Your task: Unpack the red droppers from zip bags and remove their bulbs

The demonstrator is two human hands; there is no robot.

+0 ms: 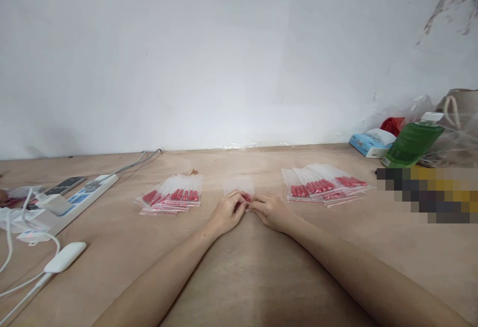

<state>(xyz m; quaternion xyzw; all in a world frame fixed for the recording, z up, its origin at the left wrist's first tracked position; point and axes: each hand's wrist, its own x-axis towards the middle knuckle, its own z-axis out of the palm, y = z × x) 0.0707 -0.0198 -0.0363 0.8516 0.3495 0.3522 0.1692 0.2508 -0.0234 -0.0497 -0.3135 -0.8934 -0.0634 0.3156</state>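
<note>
The left hand (226,212) and right hand (271,211) are meeting at mid-surface (246,277), their fingers closing narrowly on the near edge of a small clear bag (239,186) that is lying flat. Open room is showing on both sides of it, before the left pile of bags (172,195) and the right pile of bags (324,185). A power strip (80,200) is lying near the left edge.

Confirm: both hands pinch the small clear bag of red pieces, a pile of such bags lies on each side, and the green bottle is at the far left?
The green bottle is at the far right, not the left, as the head view shows. The left hand and right hand do pinch the small clear bag, with a left pile and right pile beside it.
</note>
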